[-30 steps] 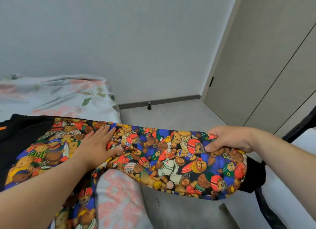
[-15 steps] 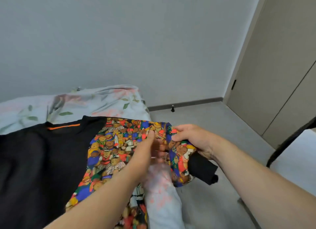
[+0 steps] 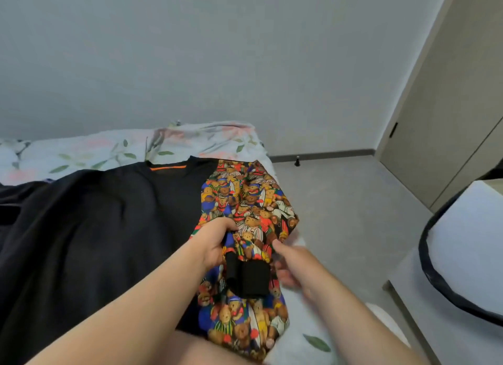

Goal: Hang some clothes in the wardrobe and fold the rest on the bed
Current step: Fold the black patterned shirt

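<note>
The bed carries a black top at its near right edge, its bear-print sleeve folded back toward the body. The person should flatten that fold before the next one. The left hand grips the sleeve; the right hand pinches its edge beside the cuff

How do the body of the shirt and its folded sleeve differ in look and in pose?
The body is plain black; the sleeve carries a bright teddy-bear print with a black cuff. The body lies spread flat on the bed; the sleeve is folded back toward the person. Both belong to one garment.
</note>
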